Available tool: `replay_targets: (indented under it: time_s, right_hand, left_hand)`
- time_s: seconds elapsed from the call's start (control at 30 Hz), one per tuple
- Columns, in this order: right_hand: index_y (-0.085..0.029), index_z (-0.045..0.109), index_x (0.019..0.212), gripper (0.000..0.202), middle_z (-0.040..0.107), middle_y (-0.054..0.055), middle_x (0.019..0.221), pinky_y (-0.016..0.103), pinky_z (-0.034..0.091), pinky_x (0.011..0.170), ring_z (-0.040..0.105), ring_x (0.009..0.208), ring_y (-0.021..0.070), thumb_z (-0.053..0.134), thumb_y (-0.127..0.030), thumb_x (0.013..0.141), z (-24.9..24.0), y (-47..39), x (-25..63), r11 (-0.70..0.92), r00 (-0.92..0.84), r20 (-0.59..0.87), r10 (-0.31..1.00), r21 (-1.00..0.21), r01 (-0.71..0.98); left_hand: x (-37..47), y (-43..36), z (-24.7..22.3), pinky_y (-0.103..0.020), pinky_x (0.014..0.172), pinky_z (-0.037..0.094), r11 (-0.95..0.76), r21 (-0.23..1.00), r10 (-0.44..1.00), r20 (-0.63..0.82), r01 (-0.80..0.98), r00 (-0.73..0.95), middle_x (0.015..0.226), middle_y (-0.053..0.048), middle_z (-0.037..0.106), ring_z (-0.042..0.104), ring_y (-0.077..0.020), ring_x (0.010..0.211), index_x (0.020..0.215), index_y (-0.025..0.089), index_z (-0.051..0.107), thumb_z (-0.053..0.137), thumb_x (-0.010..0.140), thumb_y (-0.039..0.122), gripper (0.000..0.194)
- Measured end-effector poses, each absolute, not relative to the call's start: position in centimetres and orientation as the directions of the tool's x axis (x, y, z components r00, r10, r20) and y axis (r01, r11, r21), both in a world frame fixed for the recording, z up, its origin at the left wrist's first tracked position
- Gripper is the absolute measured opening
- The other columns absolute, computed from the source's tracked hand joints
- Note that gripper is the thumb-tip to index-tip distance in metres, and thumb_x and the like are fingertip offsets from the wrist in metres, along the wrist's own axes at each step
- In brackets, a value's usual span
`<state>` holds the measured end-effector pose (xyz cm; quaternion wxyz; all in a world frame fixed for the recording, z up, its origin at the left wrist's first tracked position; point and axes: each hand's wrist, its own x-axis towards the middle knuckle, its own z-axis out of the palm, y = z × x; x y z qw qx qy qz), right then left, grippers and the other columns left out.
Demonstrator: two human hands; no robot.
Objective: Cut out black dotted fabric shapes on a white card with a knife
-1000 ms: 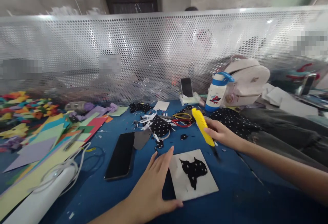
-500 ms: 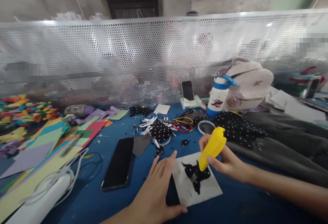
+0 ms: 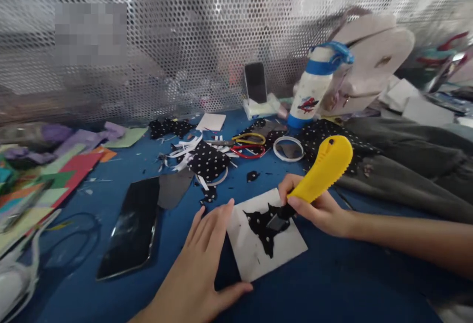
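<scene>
A square white card [image 3: 284, 254] lies on the blue table with an irregular black piece of white-dotted fabric [image 3: 258, 224] on it. My right hand [image 3: 320, 209] closes around a yellow-handled tool [image 3: 325, 168]. It is tilted, handle up to the right, and its dark lower end reaches the fabric. A flat grey patch shows there; I cannot tell whether it belongs to the tool. To the left of the card, my left hand [image 3: 199, 259] lies flat with fingers spread, fingertips near the card's upper left edge and thumb by its lower corner. It holds nothing.
Left of my left hand lies a black phone [image 3: 129, 229]. Beyond the card are scissors [image 3: 249, 145], dotted fabric scraps [image 3: 209, 160] and a white ring [image 3: 288, 149]. A bottle [image 3: 310, 91] and pale backpack [image 3: 373, 62] stand before a perforated metal screen [image 3: 177, 32]. Dark cloth [image 3: 406, 175] covers the right.
My view has tipped down and closer. The yellow tool has leaned over further to the right and its handle now points more sideways. My left hand keeps its place beside the card.
</scene>
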<state>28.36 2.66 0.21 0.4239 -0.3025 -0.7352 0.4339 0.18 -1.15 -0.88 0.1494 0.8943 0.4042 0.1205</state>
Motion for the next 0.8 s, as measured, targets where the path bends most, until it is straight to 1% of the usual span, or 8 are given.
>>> replay_targets:
  time_s: [0.13,0.3,0.4,0.47,0.53,0.67,0.8]
  right_hand:
    - [-0.018,0.054,0.089,0.013,0.046,-0.003,0.072,0.018,0.036,0.052,0.041,0.059,0.0072,0.051,-0.028,0.097,0.02,2.72,28.35,0.415,-0.486,0.325,0.811,-0.905,0.087]
    - [-0.018,0.053,0.090,0.003,0.048,-0.003,0.074,0.016,0.038,0.053,0.044,0.060,0.0057,0.052,-0.019,0.094,0.23,2.61,28.37,0.477,-0.500,0.357,0.789,-0.868,0.135]
    - [-0.019,0.050,0.088,0.004,0.048,-0.005,0.071,0.016,0.037,0.051,0.044,0.057,0.0048,0.051,-0.016,0.092,0.48,2.48,28.42,0.490,-0.516,0.358,0.778,-0.860,0.141]
    - [-0.019,0.049,0.087,0.006,0.047,-0.005,0.068,0.016,0.036,0.049,0.044,0.055,0.0045,0.051,-0.016,0.091,0.64,2.46,28.41,0.476,-0.526,0.343,0.778,-0.869,0.138]
    - [-0.020,0.048,0.087,0.007,0.045,-0.006,0.066,0.016,0.033,0.046,0.042,0.052,0.0044,0.051,-0.016,0.092,0.76,2.53,28.34,0.452,-0.532,0.320,0.784,-0.882,0.137]
    - [-0.019,0.048,0.088,0.006,0.045,-0.006,0.065,0.017,0.029,0.043,0.039,0.050,0.0044,0.050,-0.016,0.092,0.84,2.79,28.08,0.423,-0.525,0.293,0.799,-0.895,0.143]
    - [-0.019,0.049,0.089,0.005,0.046,-0.006,0.065,0.017,0.030,0.043,0.041,0.051,0.0046,0.050,-0.015,0.091,0.88,2.92,27.85,0.422,-0.519,0.293,0.803,-0.895,0.148]
  left_hand:
    - [0.09,-0.93,-1.20,-0.067,0.111,0.033,-0.672,0.311,0.733,0.148,0.672,0.664,0.154,-0.019,0.036,0.037,-0.0410,0.140,0.157,0.018,0.002,0.071,0.080,0.053,0.109]
    - [-0.18,-0.73,-1.69,-0.060,0.112,0.036,-0.724,0.239,0.689,0.221,0.647,0.690,0.153,-0.018,0.039,0.040,-0.0378,0.139,0.156,0.010,0.011,0.066,0.083,0.056,0.103]
    - [-0.28,-0.62,-1.77,-0.057,0.113,0.037,-0.745,0.205,0.667,0.259,0.635,0.699,0.151,-0.019,0.041,0.042,-0.0357,0.138,0.156,0.007,0.014,0.058,0.087,0.062,0.099]
    - [-0.33,-0.55,-1.78,-0.055,0.113,0.036,-0.760,0.181,0.648,0.282,0.624,0.707,0.151,-0.019,0.043,0.042,-0.0352,0.138,0.155,0.005,0.014,0.054,0.088,0.066,0.100]
    - [-0.38,-0.49,-1.80,-0.054,0.114,0.036,-0.754,0.158,0.654,0.270,0.638,0.707,0.151,-0.018,0.043,0.041,-0.0348,0.139,0.155,0.006,0.015,0.056,0.087,0.066,0.099]
    - [-0.37,-0.33,-1.85,-0.052,0.116,0.031,-0.765,0.128,0.639,0.271,0.631,0.720,0.150,-0.018,0.044,0.042,-0.0344,0.138,0.155,0.003,0.014,0.058,0.084,0.070,0.107]
    - [-0.16,-0.20,-1.69,-0.047,0.121,0.015,-0.766,0.109,0.638,0.259,0.634,0.726,0.151,-0.017,0.042,0.039,-0.0313,0.139,0.154,0.001,0.018,0.055,0.085,0.071,0.105]
